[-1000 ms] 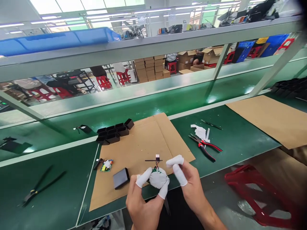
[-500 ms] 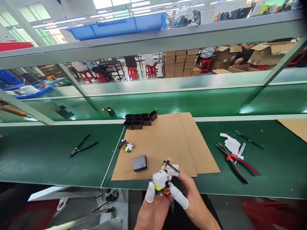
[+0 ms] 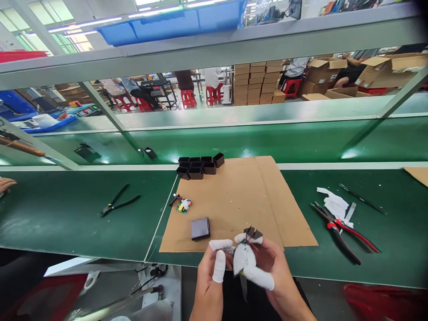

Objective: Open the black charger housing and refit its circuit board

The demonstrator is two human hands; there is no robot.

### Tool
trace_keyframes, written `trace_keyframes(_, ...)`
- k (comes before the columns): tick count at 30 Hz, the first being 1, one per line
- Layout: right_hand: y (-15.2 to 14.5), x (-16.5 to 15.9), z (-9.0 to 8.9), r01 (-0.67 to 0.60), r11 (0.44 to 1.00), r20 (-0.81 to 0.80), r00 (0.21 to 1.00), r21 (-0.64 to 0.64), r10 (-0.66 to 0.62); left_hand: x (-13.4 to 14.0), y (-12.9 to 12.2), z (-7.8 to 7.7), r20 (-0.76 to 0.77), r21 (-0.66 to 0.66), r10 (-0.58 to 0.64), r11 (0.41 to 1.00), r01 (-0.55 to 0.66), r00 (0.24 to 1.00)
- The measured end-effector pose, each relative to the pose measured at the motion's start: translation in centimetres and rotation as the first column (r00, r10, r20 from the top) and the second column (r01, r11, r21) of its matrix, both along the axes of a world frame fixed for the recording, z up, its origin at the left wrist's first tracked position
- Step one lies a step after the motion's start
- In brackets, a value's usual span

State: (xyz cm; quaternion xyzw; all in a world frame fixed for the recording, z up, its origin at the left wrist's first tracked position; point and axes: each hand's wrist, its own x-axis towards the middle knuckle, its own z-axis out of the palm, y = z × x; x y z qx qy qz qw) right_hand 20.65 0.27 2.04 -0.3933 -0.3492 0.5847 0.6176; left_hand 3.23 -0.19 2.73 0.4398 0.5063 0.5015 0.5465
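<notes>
Just beyond the near edge of the cardboard sheet (image 3: 234, 200), toward the person, both hands meet around one small part. The left hand (image 3: 210, 276) and the right hand (image 3: 270, 272) wear white finger cots on some fingers, and together they pinch a small electronic piece (image 3: 249, 238) with a dark top and thin wires; most of it is hidden behind the fingers, so its exact form cannot be told. Both hands are closed around it, fingertips touching it from two sides.

On the cardboard sheet, near its near-left corner, lies a flat dark block (image 3: 200, 228). Just off the left edge of the sheet lies a small green circuit board (image 3: 183, 206). At the far-left corner of the sheet stands a group of black open cases (image 3: 199, 166), close together. Well to the left of the sheet, black pliers (image 3: 118, 201) lie on the green bench. To the right of the sheet lie red-handled pliers (image 3: 344, 232), touching some white scraps (image 3: 334, 203).
</notes>
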Motion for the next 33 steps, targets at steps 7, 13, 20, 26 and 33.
trace_keyframes(7, 1.3, 5.3, -3.0, 0.468, 0.881, 0.059, 0.883, -0.068, -0.465, -8.7, 5.7, 0.3, -0.449, 0.375, 0.332, 0.913, -0.163, 0.83)
trace_keyframes(13, 0.9, 6.4, -5.3, 0.403, 0.911, 0.077, 0.915, -0.084, -0.397, -10.4, 8.6, 2.4, -0.335, 0.377, 0.419, 0.88, -0.288, 0.844)
trace_keyframes(20, 0.7, 6.5, -6.3, 0.368, 0.929, 0.089, 0.927, -0.045, -0.363, -11.3, 9.0, 0.8, -0.639, 0.392, 0.201, 0.916, 0.089, 0.742)
trace_keyframes(26, 0.3, 6.7, -7.1, 0.343, 0.938, 0.155, 0.93, -0.035, -0.334, -11.3, 10.3, 3.3, -0.782, 0.09, -0.215, 0.89, 0.447, 0.585)
trace_keyframes(33, 0.2, 5.6, -4.8, 0.374, 0.927, 0.212, 0.905, 0.011, -0.368, -8.7, 5.8, 4.3, -0.443, 0.208, -0.296, 0.884, 0.418, 0.846)
